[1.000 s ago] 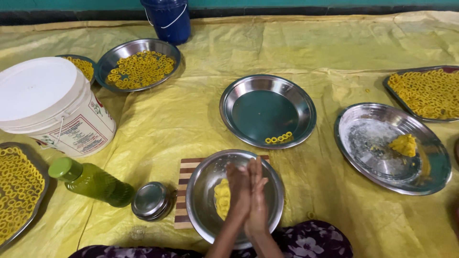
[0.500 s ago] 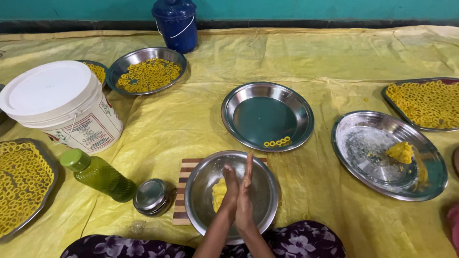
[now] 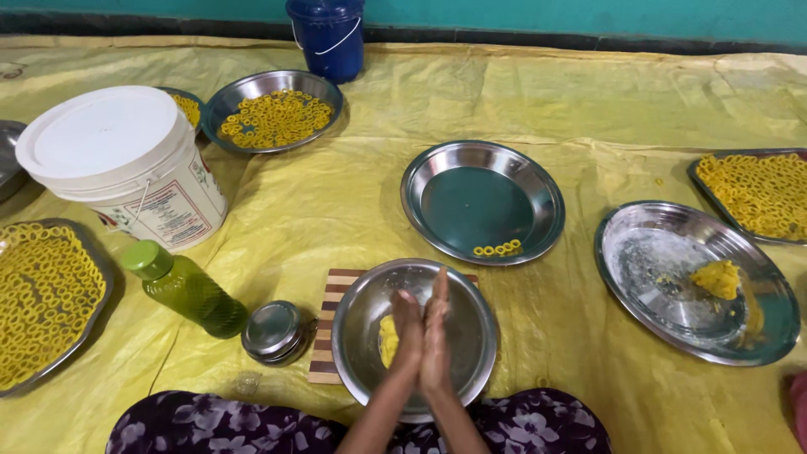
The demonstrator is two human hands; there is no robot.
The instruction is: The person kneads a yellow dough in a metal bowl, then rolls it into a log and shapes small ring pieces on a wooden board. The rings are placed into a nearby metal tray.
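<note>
Nearest the camera, a lap in dark cloth with pale flowers shows at the bottom edge, and from it two forearms rise to meet over a steel bowl. The left hand and right hand are pressed flat together, palm to palm, fingers straight and pointing away; whether anything lies between the palms cannot be told. Just left of the hands, inside the bowl, sits a piece of yellow dough. The bowl stands on a striped wooden board, which lies on a yellow sheet spread over the floor. Beside the board rests a small round steel lid, and touching it a green bottle lying on its side. At the far left a tray holds many yellow dough rings. To the right, a wide steel plate carries a lump of yellow dough. Beyond the bowl, another steel plate holds a few small rings at its near rim. Farther off stand a white lidded bucket, a steel dish of rings, a tray of rings at the right edge, and a blue canister.
</note>
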